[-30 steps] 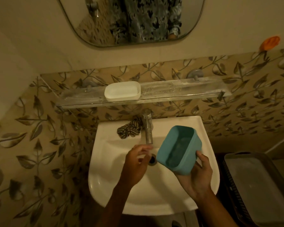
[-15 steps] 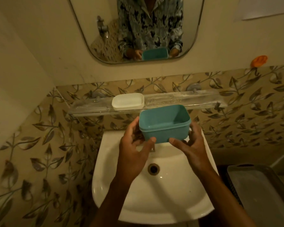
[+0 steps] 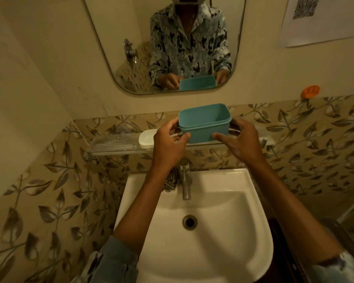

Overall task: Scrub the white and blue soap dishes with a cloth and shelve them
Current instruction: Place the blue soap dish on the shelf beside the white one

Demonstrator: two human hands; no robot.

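The blue soap dish (image 3: 204, 124) is upright at the level of the glass shelf (image 3: 114, 147), its base at the shelf's surface. My left hand (image 3: 169, 147) grips its left end and my right hand (image 3: 240, 142) grips its right end, thumbs on the front wall. The white soap dish (image 3: 145, 138) rests on the shelf just left of the blue one, partly hidden behind my left hand. A striped cloth (image 3: 171, 181) lies on the sink's back ledge beside the tap, mostly covered by my left forearm.
A white sink (image 3: 223, 231) with a metal tap (image 3: 185, 183) lies below the shelf. The mirror (image 3: 172, 43) hangs above. An orange hook (image 3: 311, 91) is on the wall at right, a paper sheet (image 3: 315, 21) above it. A grey bin's edge (image 3: 339, 235) shows lower right.
Both hands have raised the blue soap dish from over the sink up to the shelf, turning it upright; my left hand joined the grip. The view has tilted upward.
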